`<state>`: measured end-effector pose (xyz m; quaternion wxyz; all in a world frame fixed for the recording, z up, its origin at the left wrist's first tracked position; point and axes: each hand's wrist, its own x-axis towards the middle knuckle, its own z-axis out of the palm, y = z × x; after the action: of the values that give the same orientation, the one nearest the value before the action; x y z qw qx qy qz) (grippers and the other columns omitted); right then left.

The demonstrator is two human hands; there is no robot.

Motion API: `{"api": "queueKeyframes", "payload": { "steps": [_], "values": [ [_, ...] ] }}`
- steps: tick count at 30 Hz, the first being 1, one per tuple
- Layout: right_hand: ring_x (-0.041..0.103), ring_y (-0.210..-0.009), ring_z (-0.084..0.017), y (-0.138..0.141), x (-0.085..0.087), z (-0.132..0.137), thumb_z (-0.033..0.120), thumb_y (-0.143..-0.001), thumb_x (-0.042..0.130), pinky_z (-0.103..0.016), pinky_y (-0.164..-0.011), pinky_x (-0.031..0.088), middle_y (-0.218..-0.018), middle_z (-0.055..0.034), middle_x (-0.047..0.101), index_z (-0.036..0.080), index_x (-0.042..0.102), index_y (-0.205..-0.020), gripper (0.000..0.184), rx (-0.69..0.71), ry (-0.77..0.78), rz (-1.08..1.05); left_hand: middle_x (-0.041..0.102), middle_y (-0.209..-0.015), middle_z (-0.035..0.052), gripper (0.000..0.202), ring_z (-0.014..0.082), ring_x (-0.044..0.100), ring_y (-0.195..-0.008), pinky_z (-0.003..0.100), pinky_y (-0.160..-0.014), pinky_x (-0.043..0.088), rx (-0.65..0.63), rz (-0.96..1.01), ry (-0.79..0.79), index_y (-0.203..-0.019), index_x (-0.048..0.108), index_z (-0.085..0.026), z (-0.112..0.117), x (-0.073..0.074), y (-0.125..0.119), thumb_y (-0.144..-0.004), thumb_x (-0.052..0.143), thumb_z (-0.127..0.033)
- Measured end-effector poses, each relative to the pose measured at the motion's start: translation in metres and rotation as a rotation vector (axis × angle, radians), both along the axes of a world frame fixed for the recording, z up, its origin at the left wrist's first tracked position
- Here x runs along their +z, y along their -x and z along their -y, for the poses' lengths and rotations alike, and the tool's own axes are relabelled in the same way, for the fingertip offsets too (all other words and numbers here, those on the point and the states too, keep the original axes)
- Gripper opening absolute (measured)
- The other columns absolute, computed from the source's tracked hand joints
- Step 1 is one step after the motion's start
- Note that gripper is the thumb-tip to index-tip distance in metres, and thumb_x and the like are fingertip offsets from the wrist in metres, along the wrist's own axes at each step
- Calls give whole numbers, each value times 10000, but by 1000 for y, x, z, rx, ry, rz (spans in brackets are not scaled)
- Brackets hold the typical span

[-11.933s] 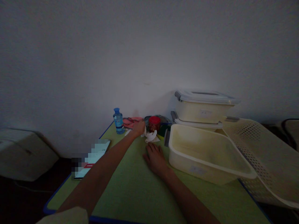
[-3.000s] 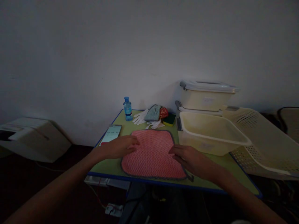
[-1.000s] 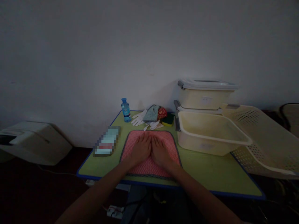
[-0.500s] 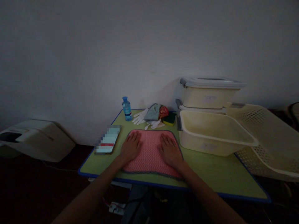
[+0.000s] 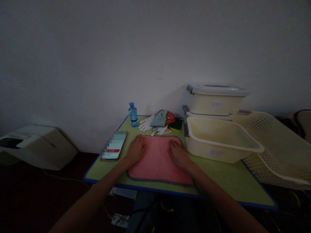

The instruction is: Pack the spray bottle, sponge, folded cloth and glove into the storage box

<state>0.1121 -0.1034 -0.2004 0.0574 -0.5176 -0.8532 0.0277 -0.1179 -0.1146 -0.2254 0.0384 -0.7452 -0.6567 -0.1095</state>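
A pink cleaning cloth (image 5: 156,161) with a dark stitched border lies spread on the green table. My left hand (image 5: 136,150) rests on its left side, fingers stretched toward the far left corner. On the cloth's right side lies my right hand (image 5: 179,156), its fingers slightly bent and pointing away from me. Neither hand holds anything that I can see. Beyond the cloth are white gloves (image 5: 146,123), a folded grey-blue cloth (image 5: 159,119), a red patterned cloth (image 5: 170,118) and a green and yellow sponge (image 5: 176,126).
A blue bottle (image 5: 133,116) stands at the table's back left, with a phone (image 5: 114,146) nearer on the left. An uncovered cream bin (image 5: 218,152), a lidded box (image 5: 216,103) and a tilted perforated basket (image 5: 279,142) occupy the right. A power strip (image 5: 120,220) is below the table.
My right hand's fingers have drawn in slightly and bent more. My left hand has shifted a little toward the cloth's far left corner. The view has moved slightly.
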Motion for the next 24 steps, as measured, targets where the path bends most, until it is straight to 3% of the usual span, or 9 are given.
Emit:
{"api": "queueKeyframes", "payload": {
  "steps": [4, 11, 14, 18, 24],
  "values": [
    [396, -1237, -192, 7, 17, -20, 17, -797, 292, -311, -1016, 305, -1334, -167, 435, 42, 407, -1283, 500, 35, -11, 13, 382, -1366, 181, 430, 240, 342, -1279, 374, -1017, 329, -6, 46, 46, -1277, 397, -66, -29, 15, 7, -858, 321, -116],
    [530, -1063, -233, 20, 28, -52, 15, -798, 298, -331, -854, 414, -1166, -180, 550, 83, 487, -1201, 450, -24, -2, 69, 589, -1095, 151, 410, 230, 558, -1046, 327, -882, 444, -36, 59, 210, -1151, 533, -87, -75, 31, 21, -761, 438, -2],
    [534, -1042, -249, 22, 29, -58, 28, -795, 317, -357, -830, 414, -1170, -179, 534, 111, 473, -1218, 458, -48, -7, 84, 611, -1019, 118, 333, 213, 583, -968, 330, -842, 468, -55, 78, 304, -1107, 551, -88, -84, 35, 26, -776, 526, -58],
    [482, -1104, -279, 22, 30, -60, 32, -773, 363, -410, -853, 389, -1187, -187, 506, 130, 481, -1207, 461, -79, -12, 107, 558, -1099, 81, 303, 191, 571, -937, 387, -788, 494, -85, 108, 411, -1113, 521, -138, -87, 37, 31, -855, 522, -297],
    [503, -1073, -244, 22, 34, -58, 58, -776, 386, -386, -853, 387, -1167, -145, 540, 168, 445, -1228, 469, -47, -4, 128, 538, -1134, 85, 328, 199, 561, -959, 400, -797, 490, -95, 133, 437, -1137, 505, -146, -81, 37, 33, -859, 512, -320]
  ]
}}
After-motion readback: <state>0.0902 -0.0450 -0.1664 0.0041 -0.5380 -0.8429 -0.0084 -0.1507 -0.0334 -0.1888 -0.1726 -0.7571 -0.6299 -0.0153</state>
